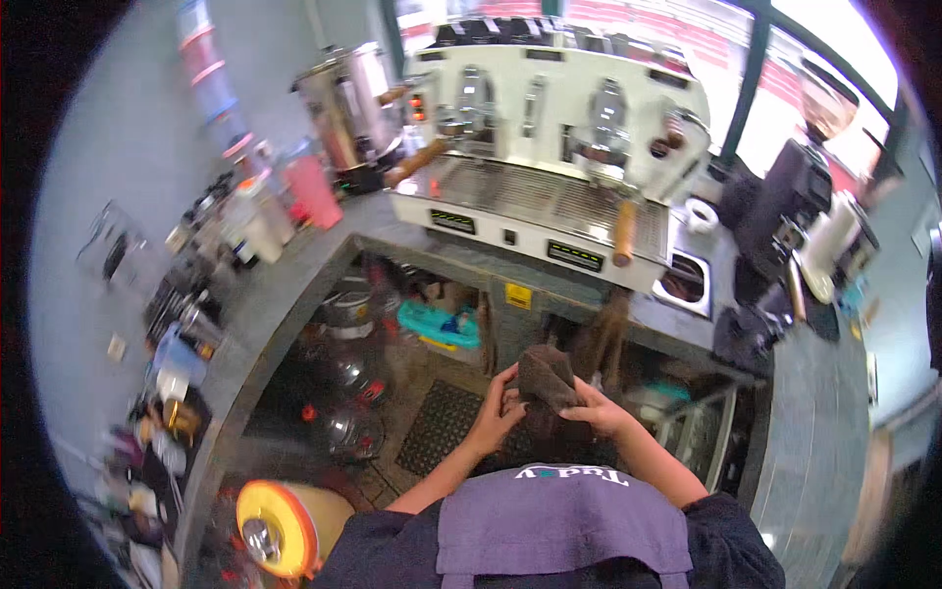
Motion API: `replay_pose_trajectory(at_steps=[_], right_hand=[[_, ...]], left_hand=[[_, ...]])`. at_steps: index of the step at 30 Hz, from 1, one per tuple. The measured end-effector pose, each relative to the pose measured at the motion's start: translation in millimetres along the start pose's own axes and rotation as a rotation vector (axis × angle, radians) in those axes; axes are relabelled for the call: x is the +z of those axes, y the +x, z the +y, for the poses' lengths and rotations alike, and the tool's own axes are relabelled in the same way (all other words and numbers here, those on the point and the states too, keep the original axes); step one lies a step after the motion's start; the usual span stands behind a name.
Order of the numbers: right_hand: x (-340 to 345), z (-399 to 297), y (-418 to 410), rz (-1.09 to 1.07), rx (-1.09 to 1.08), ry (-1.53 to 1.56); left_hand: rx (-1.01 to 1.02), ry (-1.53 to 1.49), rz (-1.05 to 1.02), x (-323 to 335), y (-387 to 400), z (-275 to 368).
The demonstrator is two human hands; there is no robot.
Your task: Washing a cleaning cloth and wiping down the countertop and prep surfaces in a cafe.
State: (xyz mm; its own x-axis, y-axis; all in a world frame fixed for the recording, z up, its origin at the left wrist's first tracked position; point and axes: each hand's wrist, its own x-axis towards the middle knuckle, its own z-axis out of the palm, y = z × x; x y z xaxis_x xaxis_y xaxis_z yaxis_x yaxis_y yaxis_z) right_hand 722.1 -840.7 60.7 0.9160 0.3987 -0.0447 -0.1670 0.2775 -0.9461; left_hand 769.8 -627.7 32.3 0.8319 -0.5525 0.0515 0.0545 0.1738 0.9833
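A dark brown cloth (546, 377) is bunched up between my two hands, in front of my apron (563, 523). My left hand (502, 412) grips its left edge with thumb and fingers. On the other side my right hand (597, 409) pinches the cloth's lower right edge. Beyond them stands a white two-group espresso machine (508, 235) on the counter. One wooden-handled portafilter (624, 232) sits in its right group, and another wooden handle (419, 162) points out at the left group.
Coffee grinders (791, 191) stand at the right, near a square knock-box opening (684, 283) in the counter. Bottles (257, 221) and cups line the left counter (294, 294). A yellow-lidded container (276, 526) is at lower left. A black rubber mat (441, 427) lies on the floor.
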Motion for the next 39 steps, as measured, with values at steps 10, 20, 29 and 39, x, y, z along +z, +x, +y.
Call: replay_pose_trajectory(at_steps=[10,20,29,39], right_hand=[[-8.2,-25.9,54.8,-0.445,-0.163,-0.401],[32.1,-19.4,130.4,-0.397,-0.401,-0.700],[155.0,-37.9,238.6,-0.730,-0.519,-0.763],[247.7,-94.9,349.4,-0.642,-0.658,-0.808]], left_hand=[[0.044,0.468,0.274,-44.0,-39.4,-7.1],[0.139,0.437,0.526,-108.0,-101.8,77.4],[-0.408,0.753,0.154,-274.5,-108.1,90.2],[0.322,0.743,0.146,-374.9,-62.0,45.5]])
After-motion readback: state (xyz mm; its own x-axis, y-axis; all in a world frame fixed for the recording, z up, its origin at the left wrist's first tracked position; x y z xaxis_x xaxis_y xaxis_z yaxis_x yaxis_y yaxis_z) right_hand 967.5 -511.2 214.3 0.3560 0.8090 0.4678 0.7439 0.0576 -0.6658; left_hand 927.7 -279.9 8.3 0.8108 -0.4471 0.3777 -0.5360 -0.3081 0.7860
